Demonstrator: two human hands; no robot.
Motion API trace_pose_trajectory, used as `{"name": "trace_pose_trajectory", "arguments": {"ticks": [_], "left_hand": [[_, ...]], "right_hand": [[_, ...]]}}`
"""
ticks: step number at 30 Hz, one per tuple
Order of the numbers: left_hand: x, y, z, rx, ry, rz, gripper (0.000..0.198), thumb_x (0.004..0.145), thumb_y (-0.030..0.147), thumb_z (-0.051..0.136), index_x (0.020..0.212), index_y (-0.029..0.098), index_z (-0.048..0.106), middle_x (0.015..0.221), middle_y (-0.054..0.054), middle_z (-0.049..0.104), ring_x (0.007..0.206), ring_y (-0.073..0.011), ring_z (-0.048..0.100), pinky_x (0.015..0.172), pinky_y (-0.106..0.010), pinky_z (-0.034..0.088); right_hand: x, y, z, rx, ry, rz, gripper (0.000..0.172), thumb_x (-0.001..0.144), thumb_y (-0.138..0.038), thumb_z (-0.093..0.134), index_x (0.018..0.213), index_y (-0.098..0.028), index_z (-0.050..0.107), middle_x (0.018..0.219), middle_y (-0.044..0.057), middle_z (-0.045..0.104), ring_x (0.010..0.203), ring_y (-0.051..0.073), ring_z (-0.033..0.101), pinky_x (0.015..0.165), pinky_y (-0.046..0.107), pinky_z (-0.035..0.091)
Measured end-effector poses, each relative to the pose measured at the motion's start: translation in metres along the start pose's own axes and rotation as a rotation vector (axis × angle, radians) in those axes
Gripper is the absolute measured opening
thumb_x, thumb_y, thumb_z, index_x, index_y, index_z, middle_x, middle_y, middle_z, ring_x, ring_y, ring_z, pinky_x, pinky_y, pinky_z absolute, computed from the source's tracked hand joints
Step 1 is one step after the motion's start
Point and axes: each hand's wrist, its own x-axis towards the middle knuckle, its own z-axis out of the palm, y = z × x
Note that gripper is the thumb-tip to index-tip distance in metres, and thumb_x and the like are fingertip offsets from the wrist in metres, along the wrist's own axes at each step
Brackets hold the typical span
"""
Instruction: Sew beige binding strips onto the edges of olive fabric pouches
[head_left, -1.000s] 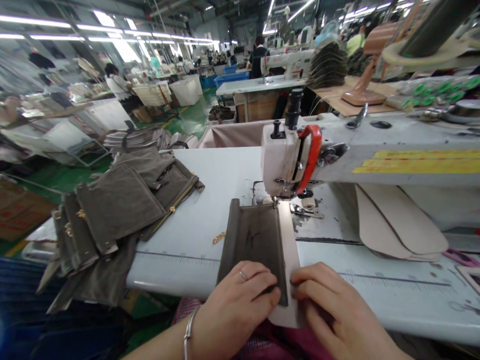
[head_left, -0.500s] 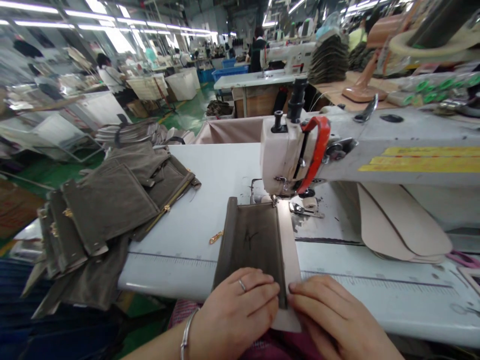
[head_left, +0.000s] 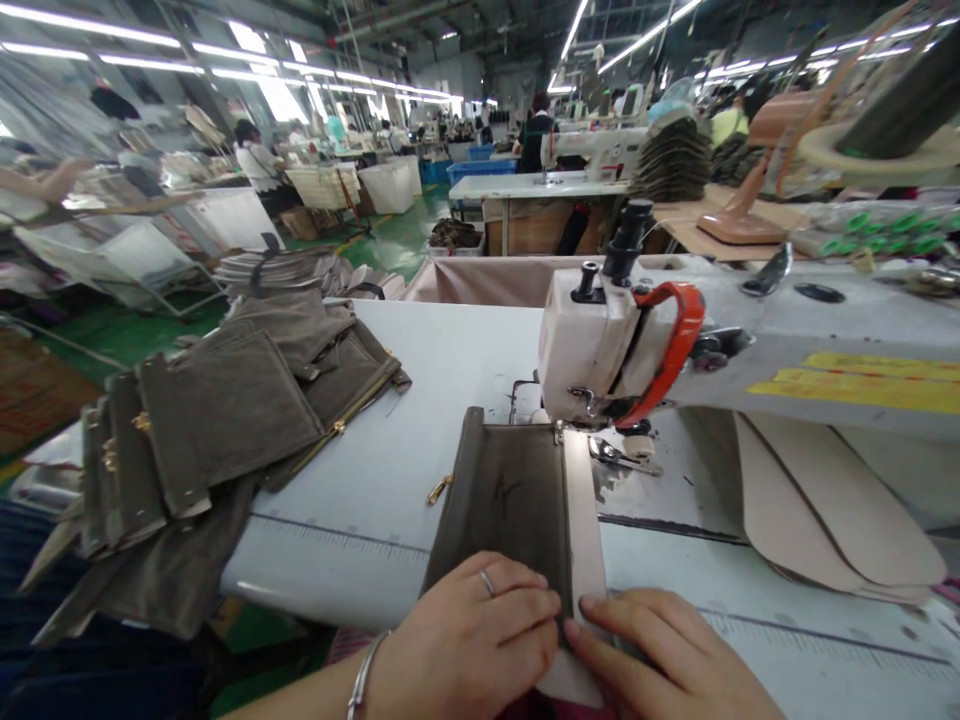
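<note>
A grey-brown fabric panel (head_left: 517, 500) with a dark mark lies on the machine bed, its far end under the sewing machine's needle area (head_left: 559, 432). A pale strip (head_left: 585, 520) runs along its right edge. Wearing a ring and bracelet, my left hand (head_left: 487, 625) is closed over the near end of the panel, thumb hidden. My right hand (head_left: 652, 645) has thumb and forefinger closed on the strip's near right edge. A gold zipper pull (head_left: 439, 488) sticks out at the panel's left side.
Several grey-brown fabric pieces with gold zippers (head_left: 232, 410) are heaped at the left, over the table edge. Pale rounded panels (head_left: 817, 500) lie under the machine arm (head_left: 862, 340). Behind are a pink cloth-lined bin (head_left: 480, 282) and other people at work.
The view has shifted, so the machine sits lower and farther right. My right thumb tip now shows beside the forefinger at the strip. The panel remains under the needle area.
</note>
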Motion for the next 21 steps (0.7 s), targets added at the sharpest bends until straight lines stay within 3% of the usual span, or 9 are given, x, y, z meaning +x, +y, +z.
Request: {"name": "trace_pose_trajectory", "arguments": {"ticks": [4,10,21], "left_hand": [[0.002,-0.008,0.000,-0.007,-0.082,-0.004,0.013,0.094,0.021,0.052,0.103,0.014,0.059,0.118,-0.001,0.063,0.109,-0.0164,0.054,0.098,-0.029,0.044],[0.009,-0.018,0.002,-0.022,-0.095,-0.023,0.013,0.096,0.020,0.049,0.101,0.014,0.059,0.118,-0.002,0.062,0.110,-0.0145,0.053,0.100,-0.029,0.041],[0.029,-0.038,-0.008,0.052,-0.153,0.019,0.011,0.094,0.020,0.051,0.098,0.015,0.060,0.110,-0.003,0.064,0.107,-0.0169,0.055,0.096,-0.032,0.043]], "right_hand": [[0.003,0.004,0.002,0.034,0.014,0.042,0.028,0.094,-0.037,0.047,0.111,-0.025,0.065,0.099,0.001,0.070,0.086,0.014,0.063,0.076,0.024,0.054],[0.007,0.010,0.004,0.036,-0.011,0.070,0.029,0.092,-0.026,0.046,0.115,-0.024,0.063,0.102,0.003,0.068,0.090,0.015,0.062,0.080,0.027,0.054],[0.016,0.019,0.004,-0.002,0.000,0.113,0.032,0.092,-0.026,0.045,0.118,-0.024,0.062,0.109,0.001,0.066,0.099,0.016,0.059,0.088,0.026,0.050]]}}
